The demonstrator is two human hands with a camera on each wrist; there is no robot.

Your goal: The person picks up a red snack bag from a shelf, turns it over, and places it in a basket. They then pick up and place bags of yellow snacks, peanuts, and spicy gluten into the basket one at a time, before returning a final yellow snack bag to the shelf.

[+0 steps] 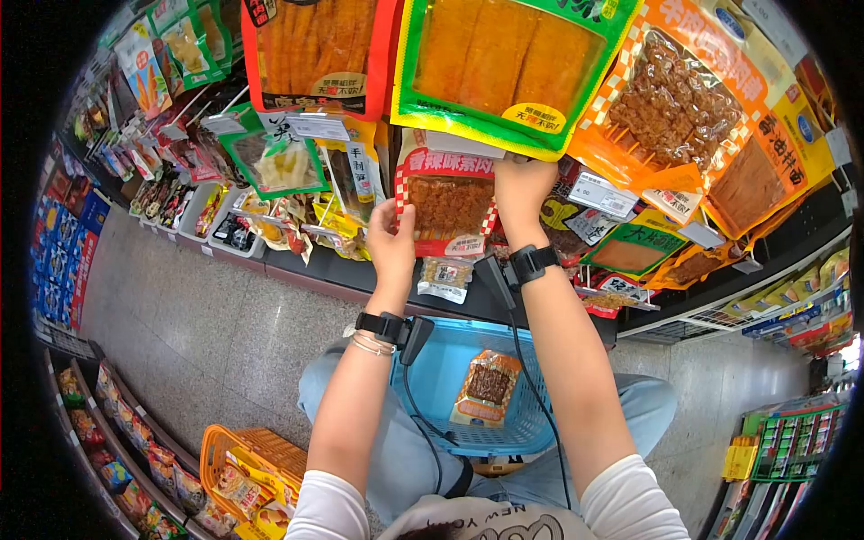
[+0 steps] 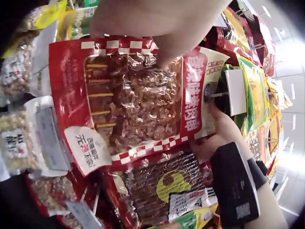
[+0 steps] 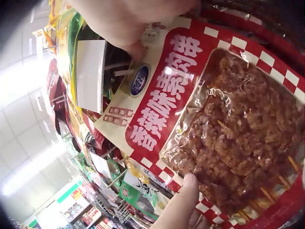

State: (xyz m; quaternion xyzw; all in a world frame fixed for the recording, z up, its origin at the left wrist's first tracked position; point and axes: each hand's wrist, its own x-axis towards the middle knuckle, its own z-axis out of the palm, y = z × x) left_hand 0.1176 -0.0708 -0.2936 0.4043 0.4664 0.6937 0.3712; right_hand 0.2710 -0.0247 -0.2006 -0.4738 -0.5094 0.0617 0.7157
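A red packet of meat-style skewers (image 1: 447,209), with checkered borders and a clear window, is upright at the shelf front. My left hand (image 1: 391,241) pinches its left edge, the thumb (image 3: 187,191) lying on the front in the right wrist view. At the upper right corner, my right hand (image 1: 526,193) grips the packet, its fingers partly hidden behind it. A metal peg (image 2: 220,94) with a white tag holder (image 2: 235,92) meets the packet's top edge, between the two hands. Below the packet hangs a small snack bag (image 1: 445,279).
A blue shopping basket (image 1: 423,337) stands between the person's knees with one orange skewer packet (image 1: 488,387) inside. Large green (image 1: 513,63) and orange (image 1: 670,99) packets hang overhead and to the right. An orange basket (image 1: 256,450) with snacks sits at lower left. Cables run from both wrists.
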